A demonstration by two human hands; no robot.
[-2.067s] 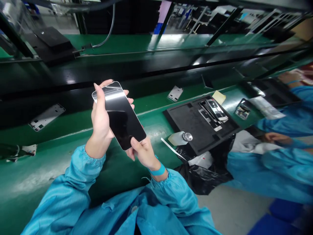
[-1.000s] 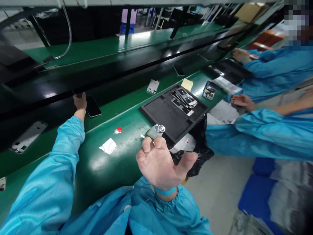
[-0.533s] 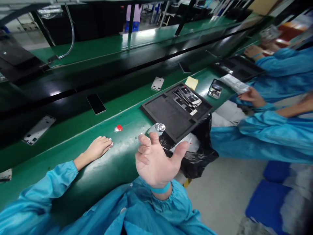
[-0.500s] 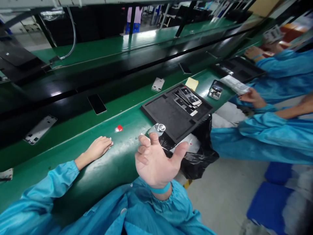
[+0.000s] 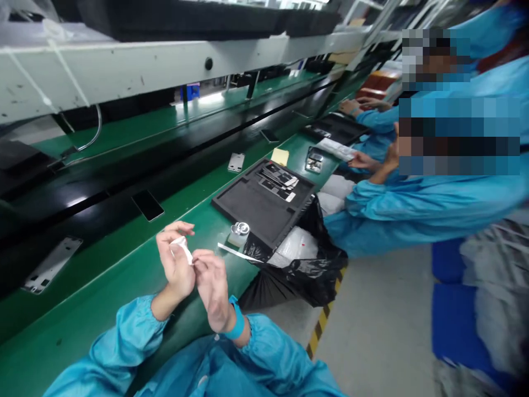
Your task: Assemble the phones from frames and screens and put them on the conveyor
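Note:
My left hand (image 5: 176, 264) holds a small crumpled white cloth (image 5: 182, 249) between thumb and fingers, above the green bench. Close against it, my right hand (image 5: 212, 281) pinches at the cloth's lower edge; its palm side faces up. Just right of both hands stands a small dispenser bottle (image 5: 238, 236) with a round metal top. A thin white strip (image 5: 237, 253) lies at the bench edge in front of the bottle.
Beyond the bottle sits a black tray (image 5: 239, 201) with several phone parts (image 5: 279, 179). A black plastic bag (image 5: 326, 275) hangs beside it. Phone housings (image 5: 53, 264) and a dark phone (image 5: 147, 205) lie along the line. Co-workers in blue sleeves (image 5: 397, 198) work at right.
My left hand has lifted off the bench with the white cloth. My right hand, open and raised before, has moved left to meet it. The view has tilted up and turned right.

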